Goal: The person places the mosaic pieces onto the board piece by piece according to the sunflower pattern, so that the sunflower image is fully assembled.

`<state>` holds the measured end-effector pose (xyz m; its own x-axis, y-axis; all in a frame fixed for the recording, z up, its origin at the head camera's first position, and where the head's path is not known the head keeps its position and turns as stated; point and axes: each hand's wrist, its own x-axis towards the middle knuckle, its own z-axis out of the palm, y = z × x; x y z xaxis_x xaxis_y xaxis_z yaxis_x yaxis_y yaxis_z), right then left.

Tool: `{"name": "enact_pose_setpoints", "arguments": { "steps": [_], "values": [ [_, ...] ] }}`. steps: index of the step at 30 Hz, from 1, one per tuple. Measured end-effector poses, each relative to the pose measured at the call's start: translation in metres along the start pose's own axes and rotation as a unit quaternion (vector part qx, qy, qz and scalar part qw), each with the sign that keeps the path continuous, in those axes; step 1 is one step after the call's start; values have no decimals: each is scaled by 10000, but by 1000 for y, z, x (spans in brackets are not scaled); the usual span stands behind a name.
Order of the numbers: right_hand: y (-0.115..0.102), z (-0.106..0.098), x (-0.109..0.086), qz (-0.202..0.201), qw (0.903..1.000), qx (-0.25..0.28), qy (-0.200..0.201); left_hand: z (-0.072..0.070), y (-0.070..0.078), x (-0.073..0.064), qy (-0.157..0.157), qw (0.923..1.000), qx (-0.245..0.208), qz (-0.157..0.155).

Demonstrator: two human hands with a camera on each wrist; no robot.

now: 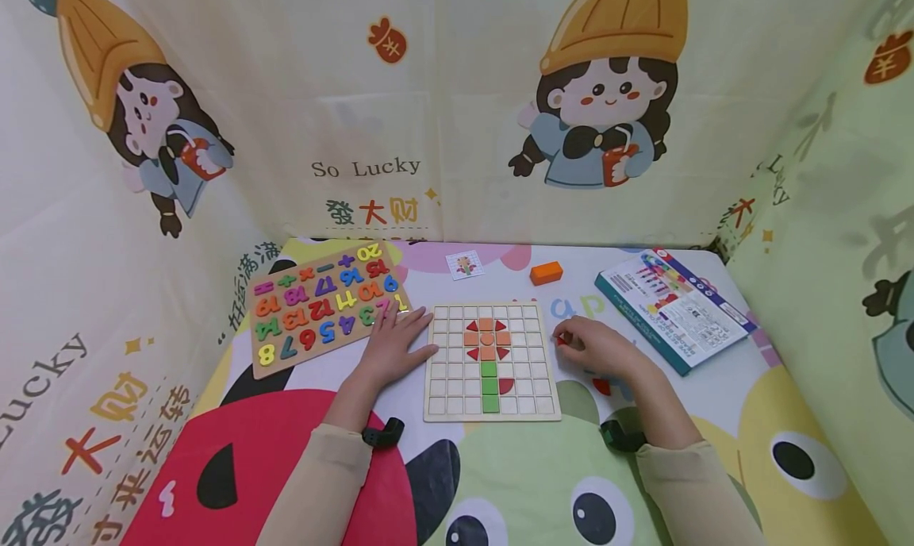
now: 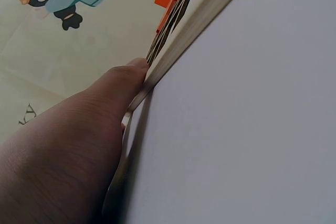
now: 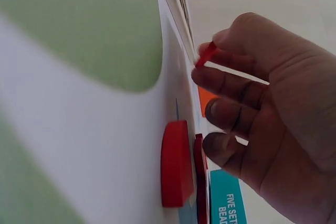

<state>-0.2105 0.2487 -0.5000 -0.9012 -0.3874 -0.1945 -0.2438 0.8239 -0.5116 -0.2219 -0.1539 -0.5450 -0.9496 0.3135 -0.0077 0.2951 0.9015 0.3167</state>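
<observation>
A wooden grid board lies in the middle of the table. On it stands a flower pattern: orange pieces with red triangles, a stem of green squares, and a red rounded piece beside the stem. My left hand rests spread at the board's left, its thumb against the edge in the left wrist view. Just right of the board, my right hand pinches a small red piece between thumb and fingertips. Below that hand lie a red block and another thin red piece.
A number puzzle board with coloured numerals lies at the left, partly under my left fingers. Behind the grid are a small picture card and an orange block. A flat box lies at the right. Printed cloth walls surround the table.
</observation>
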Motion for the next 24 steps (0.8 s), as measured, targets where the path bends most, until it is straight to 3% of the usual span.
{"name": "enact_pose_setpoints", "arguments": {
  "steps": [5, 9, 16, 24],
  "values": [
    [-1, -7, -4, 249, 9991, 334, -94, 0, 0, 0, 11, 10000, -11, -14],
    [4, -10, -4, 315, 9992, 210, -126, 0, -1, 1, -11, 10000, 18, -39],
    [10, -12, -5, 216, 9997, -4, -129, 1, -1, 0, 14, 10000, 38, -20],
    [-2, -11, -6, -98, 9986, 507, -110, -1, 0, 0, -15, 10000, -46, 2]
  ]
}}
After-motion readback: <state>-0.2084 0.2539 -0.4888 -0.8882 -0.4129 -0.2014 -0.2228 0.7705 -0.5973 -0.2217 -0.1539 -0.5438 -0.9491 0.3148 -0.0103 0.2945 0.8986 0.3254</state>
